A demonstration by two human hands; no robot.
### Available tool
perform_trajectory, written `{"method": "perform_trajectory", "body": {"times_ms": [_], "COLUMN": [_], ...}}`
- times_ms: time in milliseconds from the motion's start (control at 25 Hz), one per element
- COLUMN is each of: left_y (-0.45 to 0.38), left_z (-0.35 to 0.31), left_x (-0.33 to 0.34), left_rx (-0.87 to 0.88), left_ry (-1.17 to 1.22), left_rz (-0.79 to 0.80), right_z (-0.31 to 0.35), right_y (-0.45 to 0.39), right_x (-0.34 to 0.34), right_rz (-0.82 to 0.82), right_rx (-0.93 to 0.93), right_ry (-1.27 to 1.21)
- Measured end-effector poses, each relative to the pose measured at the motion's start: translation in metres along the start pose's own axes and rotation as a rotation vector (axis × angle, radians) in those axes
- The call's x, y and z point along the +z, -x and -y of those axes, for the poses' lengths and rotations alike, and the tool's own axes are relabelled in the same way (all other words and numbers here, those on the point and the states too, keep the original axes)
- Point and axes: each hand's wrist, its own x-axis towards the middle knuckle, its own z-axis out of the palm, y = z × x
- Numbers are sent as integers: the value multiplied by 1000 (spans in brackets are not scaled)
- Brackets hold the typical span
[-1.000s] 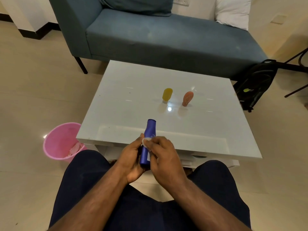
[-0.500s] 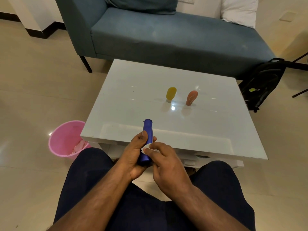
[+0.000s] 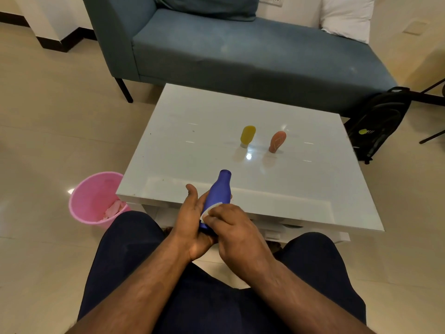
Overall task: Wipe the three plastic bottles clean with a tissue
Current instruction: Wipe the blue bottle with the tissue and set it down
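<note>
Blue bottle (image 3: 218, 194) in left hand (image 3: 192, 225), tissue (image 3: 210, 211) under right hand (image 3: 237, 233).

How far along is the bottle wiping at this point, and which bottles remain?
In hand: the left hand grips the blue bottle while the right hand presses a tissue against its side. The yellow bottle and orange bottle stand on the white table; whether they have been wiped cannot be told. The pink bin holds crumpled tissue, so some wiping may be done.
</note>
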Motion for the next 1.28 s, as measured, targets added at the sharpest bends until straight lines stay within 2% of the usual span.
{"method": "perform_trajectory", "body": {"times_ms": [80,200,240,400,480,560,680,760,920,1000,1120,1200,1280], "left_y": [0,0,0,1,1,1,0,-1,0,0,0,1,2], "left_z": [3,7,7,3,2,6,11,10,7,10,13,13,12], "left_x": [2,6,6,3,3,6,10,8,5,7,9,8,7], "left_rx": [-22,-13,-5,30,51,76,133,147,170,215,311,365,386], "left_ry": [-21,-68,-75,-54,-86,-160,-272,-284,-225,-289,-487,-546,-583], "left_rz": [-13,-16,-15,-30,-26,-48,-109,-119,-74,-104,-201,-224,-223], "right_z": [-14,-33,-31,8,-1,-19,-30,-21,0,-3,-19,-27,-25], "right_y": [-10,-31,-32,-12,-13,-23,-39,-39,-14,-16,-34,-41,-36], "right_x": [-5,-11,-10,3,2,-4,-14,-11,6,-1,-18,-23,-18], "right_rz": [-31,-6,-9,-8,-25,13,-15,-27,30,22,-48,-70,-70], "right_rx": [3,258,283,39,-47,-36,161,229,-4,-58,88,236,284], "right_ry": [0,6,2,90,127,173,244,230,232,214,213,178,165]}}
